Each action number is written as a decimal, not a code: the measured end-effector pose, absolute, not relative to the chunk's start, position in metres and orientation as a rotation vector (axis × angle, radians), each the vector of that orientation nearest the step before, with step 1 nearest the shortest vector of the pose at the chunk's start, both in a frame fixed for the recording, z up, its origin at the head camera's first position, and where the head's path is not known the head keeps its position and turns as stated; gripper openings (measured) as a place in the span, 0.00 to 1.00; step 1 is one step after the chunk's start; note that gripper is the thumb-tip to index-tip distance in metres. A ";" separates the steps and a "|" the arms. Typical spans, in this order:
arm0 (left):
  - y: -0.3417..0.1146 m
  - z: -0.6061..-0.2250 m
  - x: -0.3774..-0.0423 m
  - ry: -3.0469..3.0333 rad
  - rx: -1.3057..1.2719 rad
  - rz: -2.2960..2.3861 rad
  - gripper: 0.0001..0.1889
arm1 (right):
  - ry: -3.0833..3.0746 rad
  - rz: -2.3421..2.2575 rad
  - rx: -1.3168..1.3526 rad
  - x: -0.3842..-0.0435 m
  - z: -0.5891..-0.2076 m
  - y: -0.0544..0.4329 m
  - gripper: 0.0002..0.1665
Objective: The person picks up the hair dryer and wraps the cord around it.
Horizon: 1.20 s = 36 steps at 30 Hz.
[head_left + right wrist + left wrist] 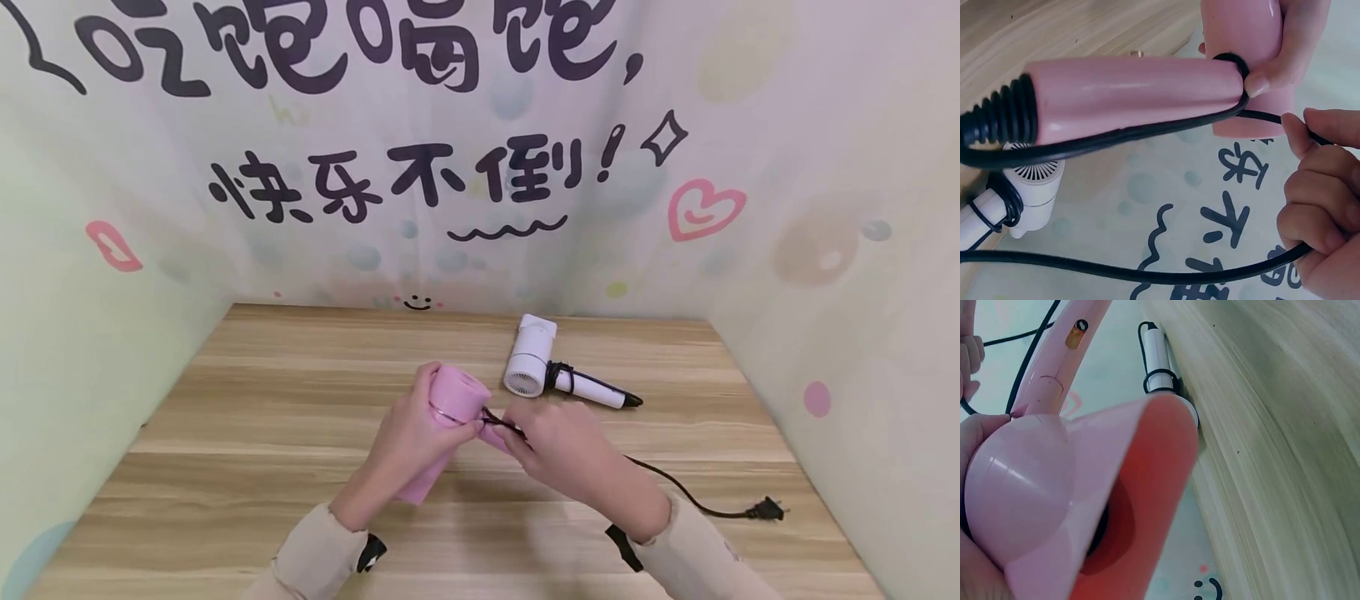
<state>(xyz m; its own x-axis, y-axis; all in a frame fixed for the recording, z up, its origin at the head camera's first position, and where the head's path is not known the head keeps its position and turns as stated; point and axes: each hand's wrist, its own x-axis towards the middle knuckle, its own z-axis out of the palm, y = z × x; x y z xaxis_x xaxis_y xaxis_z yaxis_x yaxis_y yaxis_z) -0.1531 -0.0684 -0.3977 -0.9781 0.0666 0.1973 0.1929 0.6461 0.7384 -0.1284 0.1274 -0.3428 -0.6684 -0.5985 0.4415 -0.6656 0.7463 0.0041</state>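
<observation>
My left hand point(416, 425) grips the barrel of a pink hair dryer point(459, 393), its thumb pressing the black power cord where it loops around the base of the handle point(1135, 97). In the left wrist view the dryer's wide flared nozzle point(1166, 487) faces the camera side. Fingers of my right hand point(566, 442) curl around the cord point(1266, 117) and pinch it, just off the handle. From that hand the cord's loose end trails right across the table to a two-pin plug point(767, 508).
Behind my hands lies a white hair dryer point(531, 358), its black cord wound around its handle point(592, 388). Both rest on a wood-grain table point(300, 367). A printed cloth wall point(337, 258) stands at the back and both sides.
</observation>
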 end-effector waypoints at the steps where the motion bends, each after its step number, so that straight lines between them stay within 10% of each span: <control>1: -0.069 -0.398 -0.153 -2.707 -0.197 -1.244 0.44 | -2.533 0.209 0.962 -0.126 -0.343 0.127 0.17; 36: -0.074 -0.368 -0.143 -2.430 -0.030 -2.049 0.38 | -2.713 0.501 1.096 -0.136 -0.395 0.112 0.08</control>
